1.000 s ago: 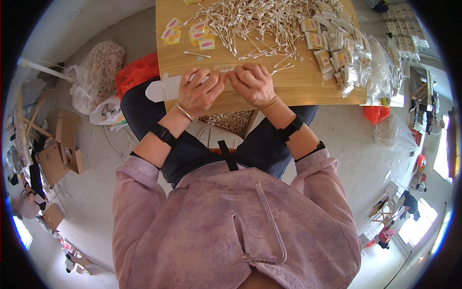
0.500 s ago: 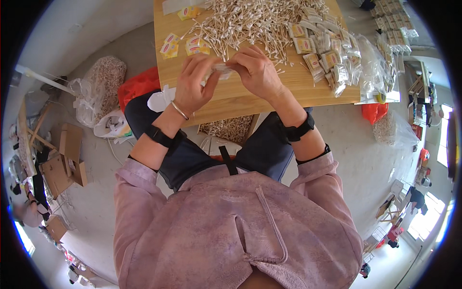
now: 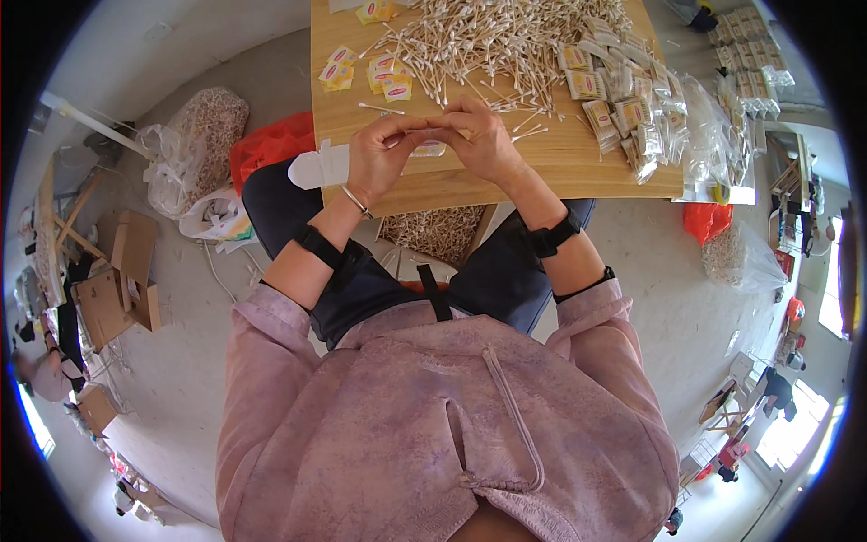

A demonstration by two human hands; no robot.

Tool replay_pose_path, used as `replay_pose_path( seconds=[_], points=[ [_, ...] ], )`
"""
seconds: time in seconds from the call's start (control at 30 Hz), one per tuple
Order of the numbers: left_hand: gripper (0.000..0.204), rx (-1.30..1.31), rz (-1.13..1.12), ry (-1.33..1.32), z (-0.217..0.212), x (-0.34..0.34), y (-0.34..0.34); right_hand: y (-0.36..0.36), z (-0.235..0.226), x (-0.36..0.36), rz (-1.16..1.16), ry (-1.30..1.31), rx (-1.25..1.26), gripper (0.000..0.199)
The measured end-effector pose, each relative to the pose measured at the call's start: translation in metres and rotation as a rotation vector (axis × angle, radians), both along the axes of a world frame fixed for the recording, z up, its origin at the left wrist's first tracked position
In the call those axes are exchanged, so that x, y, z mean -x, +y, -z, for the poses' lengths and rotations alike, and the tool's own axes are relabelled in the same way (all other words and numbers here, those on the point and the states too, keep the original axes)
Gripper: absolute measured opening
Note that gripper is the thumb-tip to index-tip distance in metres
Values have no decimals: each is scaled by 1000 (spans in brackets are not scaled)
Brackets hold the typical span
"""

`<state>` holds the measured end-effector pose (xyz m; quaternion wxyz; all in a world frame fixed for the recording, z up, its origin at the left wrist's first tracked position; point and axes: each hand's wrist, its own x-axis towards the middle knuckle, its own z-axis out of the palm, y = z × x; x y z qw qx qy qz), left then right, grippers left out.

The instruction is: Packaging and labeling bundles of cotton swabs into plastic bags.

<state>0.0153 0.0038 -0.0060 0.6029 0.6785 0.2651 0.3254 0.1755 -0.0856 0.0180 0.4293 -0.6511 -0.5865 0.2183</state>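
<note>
A small clear plastic bag with a yellow-and-white card [image 3: 428, 149] showing through it is held between my two hands over the near part of the wooden table. My left hand [image 3: 383, 155] pinches its upper left side, the thumb and fingers pressed together. From the other side my right hand [image 3: 483, 143] pinches it too, fingertips almost meeting those of the left. The fingers cover much of the bag. Just beyond my left hand lies a loose cotton swab [image 3: 380, 108]. Farther off is a large heap of cotton swabs [image 3: 497, 45]. Yellow-and-white cards [image 3: 390, 79] lie left of the heap.
Filled swab packets [image 3: 623, 104] are piled at the table's right, beside clear plastic bags [image 3: 709, 135]. A white paper piece [image 3: 316, 169] overhangs the left edge. Below the table sits a box of swabs [image 3: 433, 232]. Red bags [image 3: 271, 146] and a cardboard box [image 3: 135, 262] stand left.
My hands have drawn closer together on the bag, and its card now shows below the fingers. The loose swab beyond my left hand has come into sight. The whole view has shifted slightly.
</note>
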Motion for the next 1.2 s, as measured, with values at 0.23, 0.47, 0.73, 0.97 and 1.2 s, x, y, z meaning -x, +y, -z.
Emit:
replay_pose_path(
  seconds=[0.23, 0.47, 0.73, 0.97, 1.2],
  points=[
    [22, -711, -53, 178, -9, 5, -1, -8, 13, 9, 39, -338, -286, 26],
    [35, -1171, -61, 265, -16, 21, -4, -17, 13, 10, -11, -732, -414, 37],
    [23, -1358, -80, 383, -20, 20, -4, -18, 11, 11, 23, -820, -416, 36],
    [22, -1434, -124, 431, -23, 18, -2, -13, 11, 13, 78, -850, -411, 36],
    [22, -1464, -109, 456, -19, 25, -8, -21, 19, 17, 64, -848, -415, 35]
  ],
)
